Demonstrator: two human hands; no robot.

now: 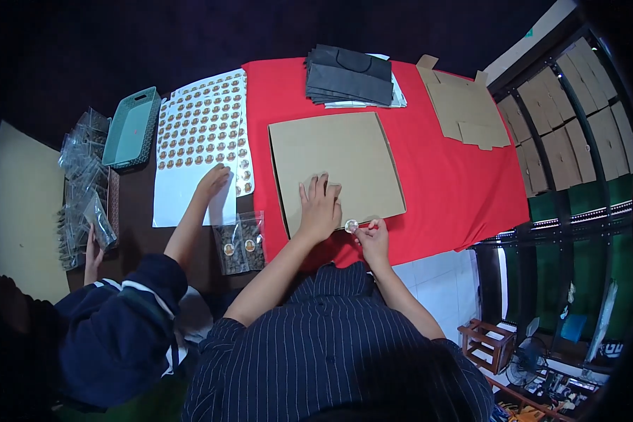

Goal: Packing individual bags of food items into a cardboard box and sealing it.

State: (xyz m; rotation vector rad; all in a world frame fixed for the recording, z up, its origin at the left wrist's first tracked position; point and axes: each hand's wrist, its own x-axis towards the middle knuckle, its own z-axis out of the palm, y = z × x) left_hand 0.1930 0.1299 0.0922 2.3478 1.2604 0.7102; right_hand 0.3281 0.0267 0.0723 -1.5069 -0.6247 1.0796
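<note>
A flat brown cardboard box (341,149) lies closed in front of me on a red cloth. My left hand (320,209) rests on its top near the front edge, fingers spread, with nothing held. At the box's near edge my right hand (373,239) pinches a small round sticker (351,226) between thumb and fingers. The sticker overlaps the edge of the box; whether it is stuck down there I cannot tell.
At left a co-worker's hand (214,181) touches sticker sheets (197,130); their other hand holds a clear bag (100,221). Near them are filled pouches (239,246) and a green basket (131,126). Black paper bags (348,76) and flattened cardboard (464,105) lie farther back.
</note>
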